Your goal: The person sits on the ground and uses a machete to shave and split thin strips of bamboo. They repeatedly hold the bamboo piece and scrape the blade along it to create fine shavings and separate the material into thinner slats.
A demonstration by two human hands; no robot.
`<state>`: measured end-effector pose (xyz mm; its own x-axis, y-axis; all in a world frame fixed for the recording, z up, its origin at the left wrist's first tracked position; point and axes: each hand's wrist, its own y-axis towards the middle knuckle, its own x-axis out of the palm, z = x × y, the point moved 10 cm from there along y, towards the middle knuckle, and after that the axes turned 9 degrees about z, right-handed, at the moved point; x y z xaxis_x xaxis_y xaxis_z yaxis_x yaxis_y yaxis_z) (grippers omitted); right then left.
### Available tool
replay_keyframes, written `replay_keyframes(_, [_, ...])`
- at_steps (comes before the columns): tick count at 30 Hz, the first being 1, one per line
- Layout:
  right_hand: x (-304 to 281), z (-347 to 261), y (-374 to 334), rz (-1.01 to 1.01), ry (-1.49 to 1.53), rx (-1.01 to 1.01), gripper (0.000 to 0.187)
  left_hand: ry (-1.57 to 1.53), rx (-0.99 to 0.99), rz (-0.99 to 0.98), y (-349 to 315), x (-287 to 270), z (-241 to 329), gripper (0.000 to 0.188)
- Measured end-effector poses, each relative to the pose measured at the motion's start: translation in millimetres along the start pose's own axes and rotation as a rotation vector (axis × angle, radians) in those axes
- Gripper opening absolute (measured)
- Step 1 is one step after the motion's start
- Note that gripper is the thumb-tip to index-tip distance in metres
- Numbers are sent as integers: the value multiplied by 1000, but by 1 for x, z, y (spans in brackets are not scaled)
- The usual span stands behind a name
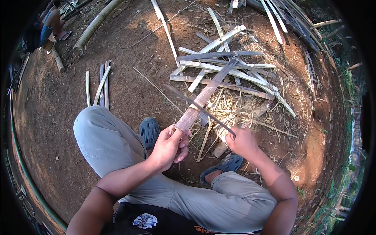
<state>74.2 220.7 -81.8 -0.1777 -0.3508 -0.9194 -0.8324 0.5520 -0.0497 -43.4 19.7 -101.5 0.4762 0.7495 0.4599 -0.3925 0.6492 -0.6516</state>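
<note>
My left hand (166,145) is closed around the near end of a long, flat bamboo slat (209,91), which slants away up to the right. In my right hand (243,141) is the handle end of a long, dark-bladed knife (219,122). Its blade lies crosswise over the slat, a short way beyond my left fingers, pointing up to the left. Whether the edge bites into the bamboo cannot be made out. Pale, curled shavings (225,102) lie on the ground under the slat and blade.
Beyond my hands, several split bamboo slats (250,91) lie crossed in a heap. A few more strips (102,86) rest beside my left knee. A short log (261,109) lies near the shavings. A bamboo pole (96,24) and another person's leg (55,23) appear at the far left.
</note>
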Motion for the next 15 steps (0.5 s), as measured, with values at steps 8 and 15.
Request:
replay_keyframes(8, [1,-15,-4,-32,-40,-123,24,30,31,-19,-3,3,2,13])
replay_keyframes(15, [22,21,7,-84,139,206,32,174,179,51,3,-4,5,9])
